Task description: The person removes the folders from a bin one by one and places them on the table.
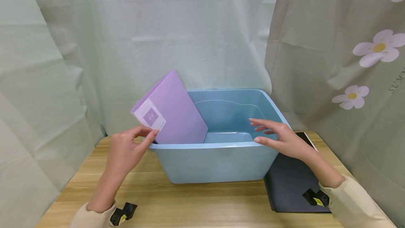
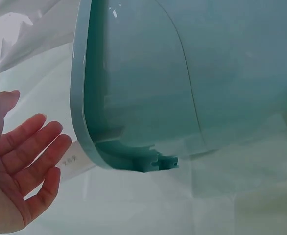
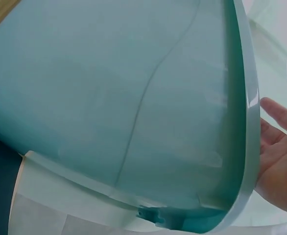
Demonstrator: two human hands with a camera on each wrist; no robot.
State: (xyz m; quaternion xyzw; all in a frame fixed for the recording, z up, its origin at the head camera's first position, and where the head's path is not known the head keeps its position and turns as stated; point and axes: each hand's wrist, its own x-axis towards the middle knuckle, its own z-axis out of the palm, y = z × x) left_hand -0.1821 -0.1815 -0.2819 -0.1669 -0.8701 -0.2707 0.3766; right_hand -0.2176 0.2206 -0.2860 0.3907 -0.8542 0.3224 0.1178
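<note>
A light-blue plastic storage bin stands on the wooden table. Inside its left part leans a purple file folder, tilted, with a white label on its upper left. Beside the folder's lower-left corner is my left hand, thumb and forefinger close to the label. The left wrist view shows that hand with loosely bent fingers and nothing held. My right hand hovers at the bin's front right rim, fingers spread over the opening. In the right wrist view, the bin wall hides part of that hand.
A flat black folder-like item lies on the table to the bin's right, partly under the right forearm. A pale cloth hangs behind the bin, and a flower-printed one on the right.
</note>
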